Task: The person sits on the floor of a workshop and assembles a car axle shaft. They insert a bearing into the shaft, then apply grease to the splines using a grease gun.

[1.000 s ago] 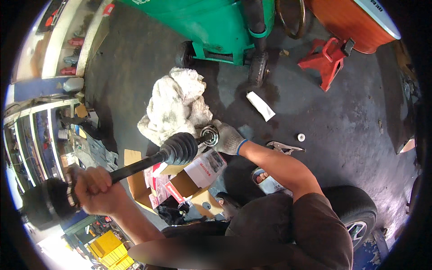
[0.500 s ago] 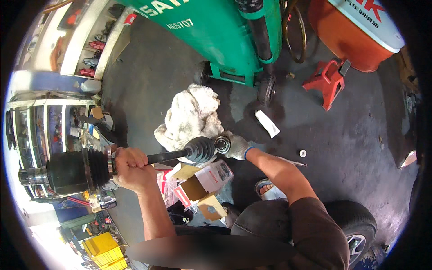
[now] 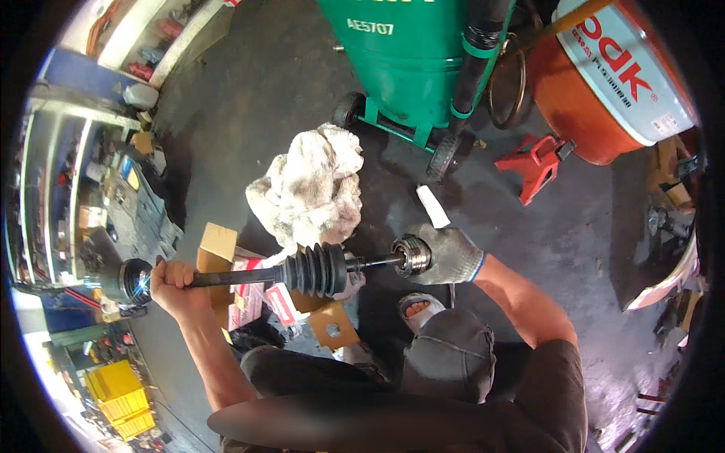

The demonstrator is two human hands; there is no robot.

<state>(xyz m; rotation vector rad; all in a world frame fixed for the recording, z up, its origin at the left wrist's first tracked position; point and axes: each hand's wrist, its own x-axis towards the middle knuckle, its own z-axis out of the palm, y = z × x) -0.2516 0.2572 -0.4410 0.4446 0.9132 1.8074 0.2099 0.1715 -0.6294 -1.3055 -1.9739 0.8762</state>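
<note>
My bare left hand (image 3: 177,285) is wrapped round a drive shaft (image 3: 238,278), close to the thick black joint at its left end. The shaft lies nearly level across in front of me. Toward its right part sits a ribbed black rubber boot (image 3: 313,270), with a thinner bare stretch of shaft beyond it. My right hand (image 3: 451,255), in a grey work glove, closes round the shiny metal CV joint (image 3: 411,256) at the right end. The fingertips behind the joint are hidden. A white tube (image 3: 432,206) lies on the floor just past my right hand.
A crumpled whitish rag (image 3: 310,189) lies beyond the shaft, with opened cardboard boxes (image 3: 245,291) beneath it. Farther off are a green wheeled tank (image 3: 400,83), a red jack stand (image 3: 535,167) and an orange drum (image 3: 581,113). Shelving (image 3: 57,189) lines the left side.
The shaft's left end has swung down and away, so the shaft is now nearly level. My right hand has shifted right, and more thin shaft shows between boot and joint. The view has shifted too.
</note>
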